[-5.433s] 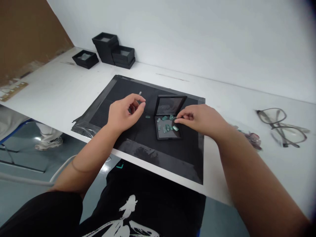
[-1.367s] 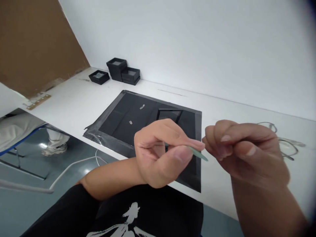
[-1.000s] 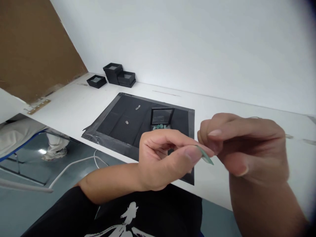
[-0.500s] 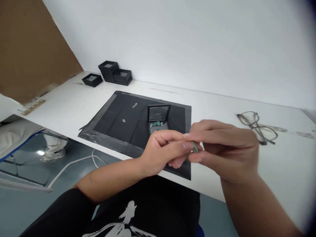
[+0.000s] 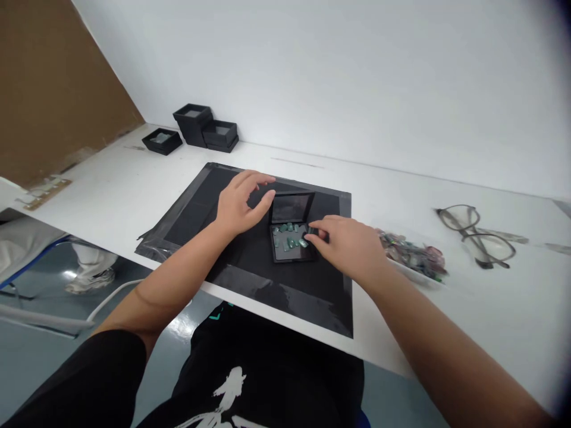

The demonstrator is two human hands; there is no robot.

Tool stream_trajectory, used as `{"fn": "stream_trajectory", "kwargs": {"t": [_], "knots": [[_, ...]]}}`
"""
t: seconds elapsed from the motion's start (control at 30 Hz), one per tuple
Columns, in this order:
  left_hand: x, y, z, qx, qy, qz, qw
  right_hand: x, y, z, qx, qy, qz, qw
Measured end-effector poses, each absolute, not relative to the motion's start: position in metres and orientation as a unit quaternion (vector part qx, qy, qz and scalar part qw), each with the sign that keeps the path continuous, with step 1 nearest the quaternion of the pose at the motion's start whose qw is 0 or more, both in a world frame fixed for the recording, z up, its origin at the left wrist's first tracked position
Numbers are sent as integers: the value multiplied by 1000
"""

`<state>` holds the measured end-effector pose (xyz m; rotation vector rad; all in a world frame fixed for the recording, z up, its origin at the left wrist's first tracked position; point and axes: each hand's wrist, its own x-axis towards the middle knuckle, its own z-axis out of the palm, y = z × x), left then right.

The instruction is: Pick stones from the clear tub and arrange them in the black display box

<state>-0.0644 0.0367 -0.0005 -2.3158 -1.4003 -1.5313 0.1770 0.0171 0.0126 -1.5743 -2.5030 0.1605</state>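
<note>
My right hand (image 5: pixel 345 244), fingers pinched together among green stones (image 5: pixel 289 236) in the open box (image 5: pixel 292 238) at mat centre, and spread left hand (image 5: pixel 241 199) at ten o'clock may scatter stones.

A small black case (image 5: pixel 292 238) lies open on the black mat (image 5: pixel 250 279), lid upright (hinged at the far side). Pale green glass pieces (image 5: pixel 289 236) lie scattered flat in its base.
</note>
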Motion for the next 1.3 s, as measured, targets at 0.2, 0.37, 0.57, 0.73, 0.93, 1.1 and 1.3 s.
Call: {"fn": "stream_trajectory", "kwargs": {"t": [0.2, 0.37, 0.57, 0.73, 0.93, 1.1, 1.3], "knots": [[-71, 40, -20, -765, -450, -453, -84, 176, 35, -3, -541, -817, 168, 102], [-68, 42, -25, -760, -452, -445, -137, 181, 38, -12, -542, -776, 277, 166], [-68, 44, -28, -765, -454, -435, -139, 182, 35, -22, -557, -718, 346, 234], [-69, 48, -31, -746, -451, -446, -205, 180, 30, -24, -586, -697, 334, 243], [-69, 51, -37, -734, -428, -467, -243, 177, 24, -29, -587, -703, 291, 275], [-69, 52, -37, -723, -431, -467, -271, 173, 20, -32, -581, -684, 276, 343], [-67, 42, -24, -764, -423, -405, -271, 171, 22, -37, -542, -640, 276, 469]]}}
